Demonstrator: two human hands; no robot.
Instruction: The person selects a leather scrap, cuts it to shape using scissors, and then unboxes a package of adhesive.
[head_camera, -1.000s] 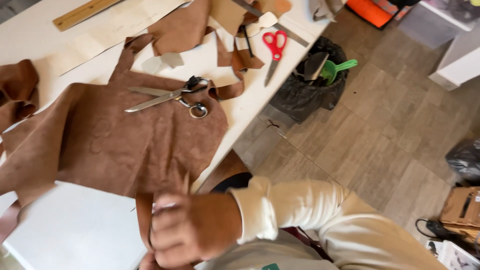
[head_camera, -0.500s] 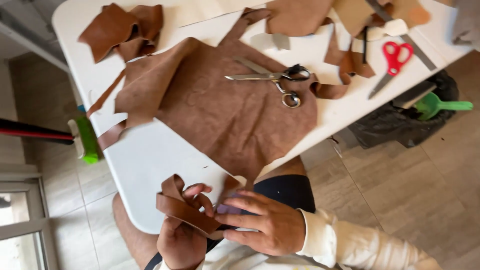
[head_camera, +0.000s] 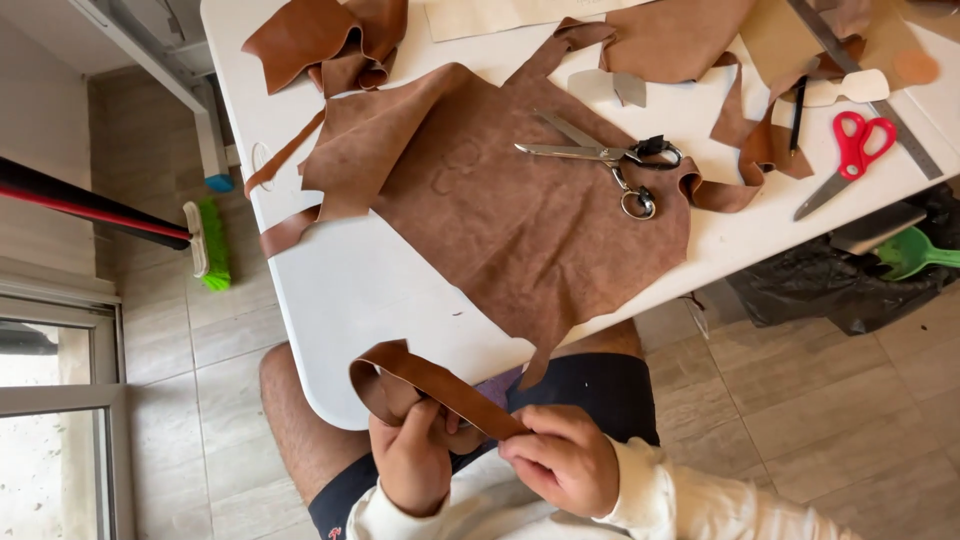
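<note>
Both my hands hold a curled brown leather strip over my lap, just off the near edge of the white table. My left hand grips the looped end. My right hand pinches the straight end of the strip. A large brown leather hide lies flat on the table ahead, with metal scissors resting on it.
More leather scraps and offcuts lie at the back of the table, with red-handled scissors, a metal ruler and a pencil. A green brush rests on the tiled floor at left; a black bag and a green scoop sit at right.
My hands have drawn the leather strip out longer between them. The view has shifted so the table and hide sit further right.
</note>
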